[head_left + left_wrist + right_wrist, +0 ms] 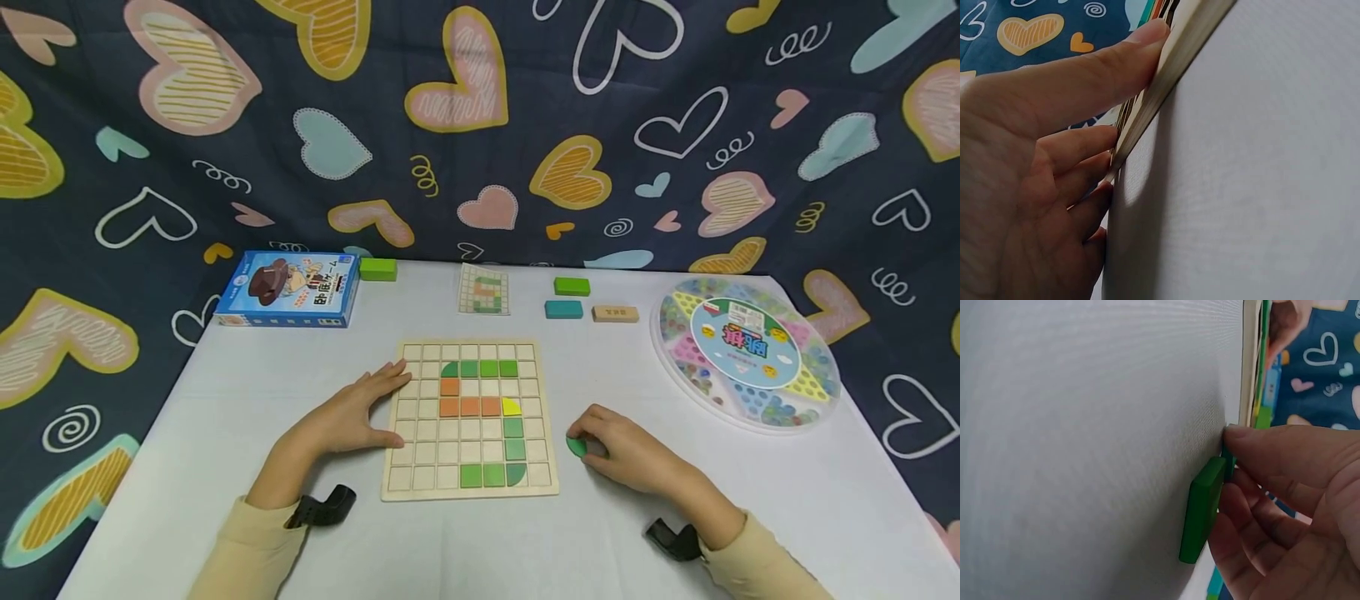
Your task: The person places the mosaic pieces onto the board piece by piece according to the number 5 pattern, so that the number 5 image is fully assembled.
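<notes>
A wooden grid board (pixel 485 492) lies on the white table, with green, orange and yellow tiles set in some of its cells. My left hand (pixel 348 414) is at the board's left side, its thumb and fingers fairly straight and touching the edge. In the left wrist view the thumb (pixel 1085 87) lies on the board's rim (pixel 1179 69). To the right of the board, my right hand (pixel 630 450) pinches a green tile (pixel 577 447) just above or on the table. The right wrist view shows a green tile (pixel 1202 509) and a darker green piece (pixel 1229 461) by the thumb tip.
Behind the board stands a small pattern card (pixel 483 289). A blue game box (pixel 292 287) and a green block (pixel 378 269) are at the back left. Green, teal (pixel 563 309) and wooden blocks (pixel 615 314) sit back right, near a round Chinese checkers case (pixel 746 354).
</notes>
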